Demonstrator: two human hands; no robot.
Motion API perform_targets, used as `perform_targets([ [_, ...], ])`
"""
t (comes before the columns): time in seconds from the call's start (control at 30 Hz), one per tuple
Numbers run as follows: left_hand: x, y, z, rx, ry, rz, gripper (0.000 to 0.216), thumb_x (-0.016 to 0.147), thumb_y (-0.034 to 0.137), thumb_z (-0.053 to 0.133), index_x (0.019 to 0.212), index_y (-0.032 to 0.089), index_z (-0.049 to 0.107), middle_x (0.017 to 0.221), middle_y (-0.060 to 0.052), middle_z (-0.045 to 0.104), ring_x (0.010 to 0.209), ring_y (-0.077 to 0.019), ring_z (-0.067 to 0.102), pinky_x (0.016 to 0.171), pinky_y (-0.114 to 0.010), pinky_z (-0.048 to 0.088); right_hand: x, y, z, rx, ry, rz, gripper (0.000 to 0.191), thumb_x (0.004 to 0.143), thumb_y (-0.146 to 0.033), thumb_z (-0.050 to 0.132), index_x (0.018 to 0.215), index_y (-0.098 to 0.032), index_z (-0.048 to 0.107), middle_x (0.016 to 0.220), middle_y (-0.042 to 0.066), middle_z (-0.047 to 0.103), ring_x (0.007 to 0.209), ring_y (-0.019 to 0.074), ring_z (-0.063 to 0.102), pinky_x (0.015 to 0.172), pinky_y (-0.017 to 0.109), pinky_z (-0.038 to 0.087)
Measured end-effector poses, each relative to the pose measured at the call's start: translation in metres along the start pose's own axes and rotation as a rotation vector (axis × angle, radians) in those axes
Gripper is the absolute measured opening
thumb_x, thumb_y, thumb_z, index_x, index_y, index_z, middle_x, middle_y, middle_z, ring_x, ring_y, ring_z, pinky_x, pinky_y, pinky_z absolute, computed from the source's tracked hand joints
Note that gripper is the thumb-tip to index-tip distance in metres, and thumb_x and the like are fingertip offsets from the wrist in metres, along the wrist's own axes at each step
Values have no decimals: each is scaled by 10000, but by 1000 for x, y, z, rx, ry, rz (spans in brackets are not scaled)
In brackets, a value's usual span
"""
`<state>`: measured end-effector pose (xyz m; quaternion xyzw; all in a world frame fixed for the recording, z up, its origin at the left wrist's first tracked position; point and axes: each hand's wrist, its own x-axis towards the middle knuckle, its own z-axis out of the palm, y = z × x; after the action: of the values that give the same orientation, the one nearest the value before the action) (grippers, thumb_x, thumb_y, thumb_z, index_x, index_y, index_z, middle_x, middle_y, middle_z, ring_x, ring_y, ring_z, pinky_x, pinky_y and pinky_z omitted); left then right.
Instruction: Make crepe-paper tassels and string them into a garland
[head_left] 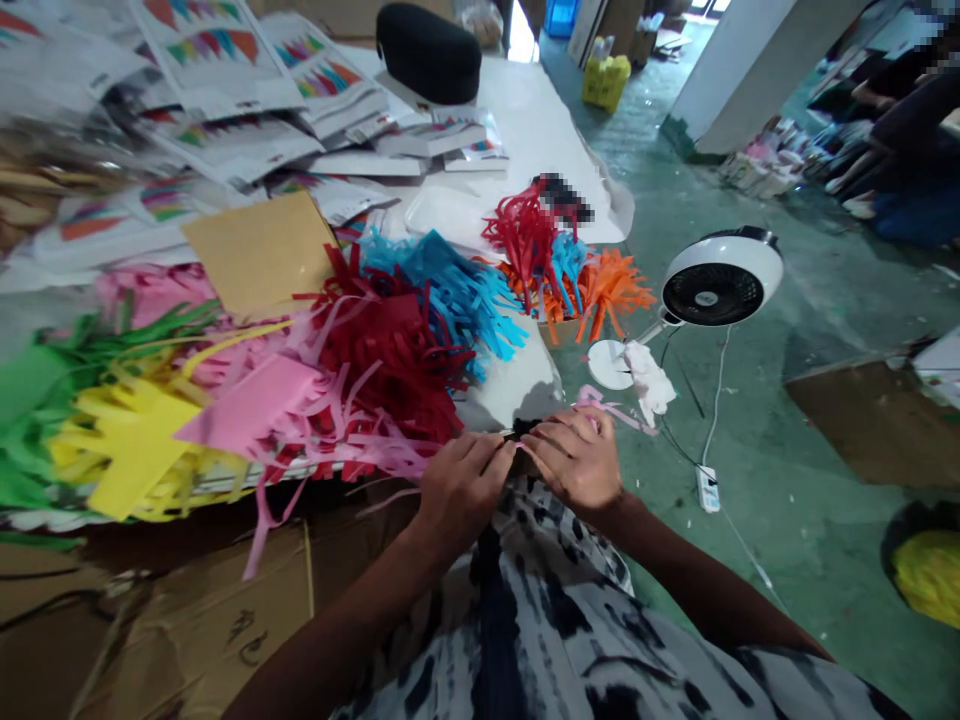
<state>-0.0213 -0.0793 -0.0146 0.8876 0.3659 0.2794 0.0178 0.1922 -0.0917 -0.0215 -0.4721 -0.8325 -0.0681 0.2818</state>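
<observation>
Your left hand (461, 490) and right hand (577, 460) meet just off the near corner of the white table (525, 120), both closed by the fingertips on a small dark piece (521, 430) pinched between them; pale pink fringed paper strips (607, 405) trail out past your right knuckles, and what the dark piece is you cannot tell. No brand or label can be read anywhere: the stacked white packets with rainbow-coloured prints (225, 60) at the far left carry print too blurred to make out, and the brown cardboard box (210, 610) under the table edge shows only dark handwritten marks that stay illegible. To your left the table edge is buried under heaps of cut fringe, dark red (390, 350), blue (450, 280), pink (247, 400), yellow (127, 440) and green (37, 390), with strips hanging over the edge. A flat tan card sheet (259, 250) lies on the heap. To your right the green floor (787, 480) lies open, apart from a white desk fan (720, 275) standing near the table corner and its cable running to a white power strip (707, 488).
</observation>
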Motion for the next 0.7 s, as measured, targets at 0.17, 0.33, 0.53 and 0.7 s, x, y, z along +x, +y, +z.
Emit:
perform_targets([
  [0.17,11,9,-26,-280,53,-290,195,978,213,613,1066,229,785,1057,-82,803,961,-232,728,870,-356,552,22,-9,-27,5,14,-12,199,974,-223,671,1113,-335,759,952,-10,805,980,227,686,1036,492,338],
  [0.33,23,4,-49,-1184,-45,-813,226,877,413,766,993,230,830,934,-60,813,829,-215,737,742,-292,543,41,-13,-48,1,100,-72,219,963,-216,674,1104,-363,756,968,-21,803,985,243,692,1037,515,344],
  [0.53,14,-9,-47,-1696,-317,-937,268,762,412,878,861,171,816,757,-44,747,686,-129,646,673,-230,470,44,-19,-56,34,129,-77,405,944,-206,708,1212,-509,728,961,-29,779,999,255,673,1064,544,308],
  [0.7,9,-10,-38,-1780,-296,-1013,302,663,386,935,753,165,752,685,-20,690,601,-107,581,589,-216,419,52,-35,-45,239,188,67,251,939,-231,728,1071,-435,792,883,-18,772,942,249,684,1069,551,357],
])
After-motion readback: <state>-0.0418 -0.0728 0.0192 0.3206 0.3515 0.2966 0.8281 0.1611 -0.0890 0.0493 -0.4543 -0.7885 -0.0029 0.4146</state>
